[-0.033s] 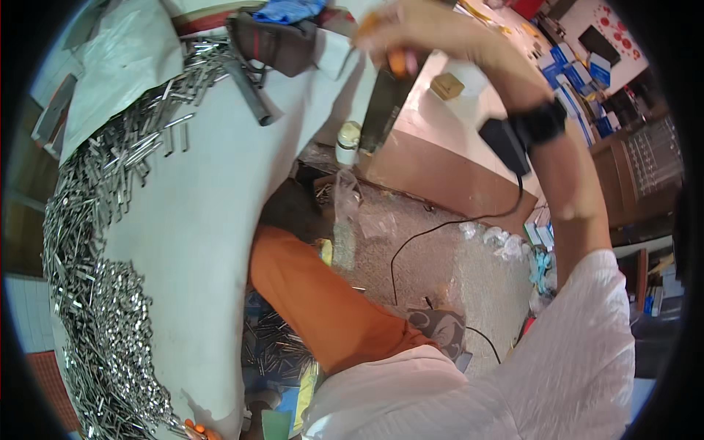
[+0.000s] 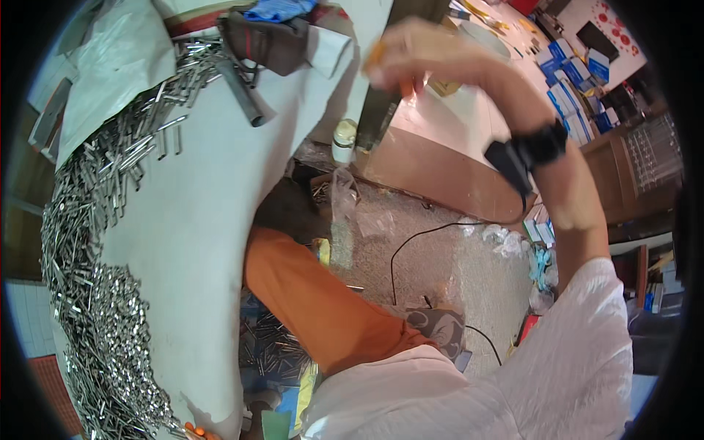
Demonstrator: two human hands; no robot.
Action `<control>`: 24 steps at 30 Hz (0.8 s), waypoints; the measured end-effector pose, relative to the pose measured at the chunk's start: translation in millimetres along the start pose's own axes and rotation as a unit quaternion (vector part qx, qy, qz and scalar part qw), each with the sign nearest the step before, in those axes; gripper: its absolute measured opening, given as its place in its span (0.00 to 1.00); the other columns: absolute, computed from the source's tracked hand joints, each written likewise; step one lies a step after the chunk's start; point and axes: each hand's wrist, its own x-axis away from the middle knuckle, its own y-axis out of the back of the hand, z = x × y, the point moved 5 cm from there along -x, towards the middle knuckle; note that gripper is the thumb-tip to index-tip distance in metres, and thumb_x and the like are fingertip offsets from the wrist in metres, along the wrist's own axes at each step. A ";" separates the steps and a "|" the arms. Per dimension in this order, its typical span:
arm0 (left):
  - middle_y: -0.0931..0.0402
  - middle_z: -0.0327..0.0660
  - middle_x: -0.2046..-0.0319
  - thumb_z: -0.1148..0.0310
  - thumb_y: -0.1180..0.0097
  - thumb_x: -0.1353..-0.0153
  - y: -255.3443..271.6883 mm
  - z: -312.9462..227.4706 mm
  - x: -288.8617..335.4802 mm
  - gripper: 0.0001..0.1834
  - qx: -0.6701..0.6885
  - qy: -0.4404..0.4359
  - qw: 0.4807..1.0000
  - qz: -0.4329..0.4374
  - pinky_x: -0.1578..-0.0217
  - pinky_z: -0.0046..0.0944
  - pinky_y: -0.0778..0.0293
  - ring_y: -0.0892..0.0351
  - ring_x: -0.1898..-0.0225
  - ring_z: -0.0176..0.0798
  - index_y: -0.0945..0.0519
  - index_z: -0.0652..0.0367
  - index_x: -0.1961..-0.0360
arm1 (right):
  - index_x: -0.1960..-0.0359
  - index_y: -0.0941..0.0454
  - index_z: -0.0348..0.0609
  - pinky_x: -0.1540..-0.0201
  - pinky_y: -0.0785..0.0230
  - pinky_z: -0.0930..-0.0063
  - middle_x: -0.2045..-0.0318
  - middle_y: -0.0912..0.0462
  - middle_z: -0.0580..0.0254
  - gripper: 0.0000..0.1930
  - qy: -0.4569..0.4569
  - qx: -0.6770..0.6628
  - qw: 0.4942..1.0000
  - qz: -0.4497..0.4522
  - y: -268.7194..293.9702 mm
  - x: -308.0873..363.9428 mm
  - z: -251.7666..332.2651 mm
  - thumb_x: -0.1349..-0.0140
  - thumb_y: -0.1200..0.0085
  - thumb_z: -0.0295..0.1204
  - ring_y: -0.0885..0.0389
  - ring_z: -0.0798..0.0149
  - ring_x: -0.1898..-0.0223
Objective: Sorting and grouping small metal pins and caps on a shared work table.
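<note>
My right hand (image 2: 422,55) is raised over the far middle, bent at the wrist and blurred by motion. Orange patches show at its fingers, perhaps coverings; whether it holds anything is unclear. A black strap with a dark box-shaped device (image 2: 513,158) and a cable sits on that wrist. Behind the hand a yellow-brown block (image 2: 444,88) is partly hidden. At the lower left rim are small orange shapes with a little skin tone, apparently the fingertips of my left hand (image 2: 196,431), next to a large heap of thin metal rods and short shiny pieces (image 2: 121,323) on a white surface (image 2: 176,242).
A grey tube (image 2: 242,95) and a dark bag (image 2: 275,44) lie at the far end of the white surface. A white bottle (image 2: 344,141) stands beyond the orange-clad leg (image 2: 315,301). A black cable (image 2: 414,246) crosses the floor. Blue-and-white boxes (image 2: 576,70) are stacked far right.
My right hand has come slightly down and to the right, covering more of the yellow-brown block. The whole view has shifted a little. The metal heap looks the same.
</note>
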 end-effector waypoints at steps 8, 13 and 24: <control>0.40 0.33 0.84 0.64 0.46 0.37 -26.5 1.5 6.4 0.12 -0.083 0.028 0.996 -0.018 0.83 0.29 0.51 0.51 0.86 0.27 0.29 0.57 0.75 | 0.60 0.23 0.32 0.56 0.29 0.60 0.62 0.20 0.42 0.37 -0.259 0.168 0.933 0.187 -170.9 189.7 -217.8 0.61 0.34 0.55 0.21 0.48 0.58; 0.42 0.32 0.85 0.64 0.46 0.37 -18.8 0.5 10.1 0.12 -0.110 0.024 0.993 -0.033 0.83 0.29 0.51 0.52 0.86 0.27 0.30 0.56 0.76 | 0.56 0.22 0.33 0.53 0.29 0.58 0.59 0.19 0.43 0.44 -0.451 0.128 0.794 0.387 -235.1 298.0 -282.8 0.67 0.35 0.62 0.21 0.45 0.56; 0.50 0.30 0.88 0.66 0.47 0.39 37.5 13.8 12.0 0.12 -0.151 0.043 0.983 -0.091 0.84 0.29 0.52 0.53 0.86 0.26 0.32 0.52 0.79 | 0.55 0.21 0.35 0.49 0.32 0.60 0.51 0.22 0.47 0.43 -0.510 -0.087 0.672 0.530 -348.4 430.2 -289.5 0.68 0.34 0.59 0.23 0.47 0.51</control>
